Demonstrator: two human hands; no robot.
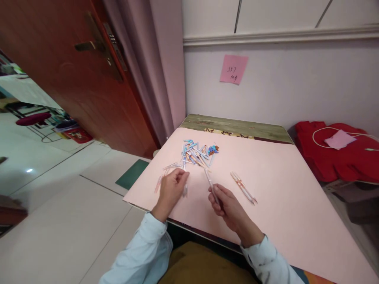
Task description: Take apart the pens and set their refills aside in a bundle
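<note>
The right hand (226,201) is closed around a slim, pale pen (209,181), the thumb laid along it and the fingers curled beneath. The grip sits on its near end, so most of the pen stands out past the fingers, slanting far and slightly left, with its far tip by the near edge of the pile (194,154); held this way, it likely leaves that end free for the other hand to get at. The left hand (174,186) hangs just left of the pen, apart from it, thumb and fingertips drawn together; whether they pinch some small part I cannot tell. Clear parts (172,165) lie just far of that hand, and pink parts (158,184) lie to its left, near the left edge of the table (281,189). The pile, a jumble of barrels and sticks, sits far of both hands and roughly between them, probably so that either can reach it. Blue and brown bits (213,150) are bunched at its far right, perhaps grouped because they are small and alike. Two pens (244,188) lie side by side, right of the right hand and well apart from the pile, seemingly to keep them from mixing with the loose parts.
</note>
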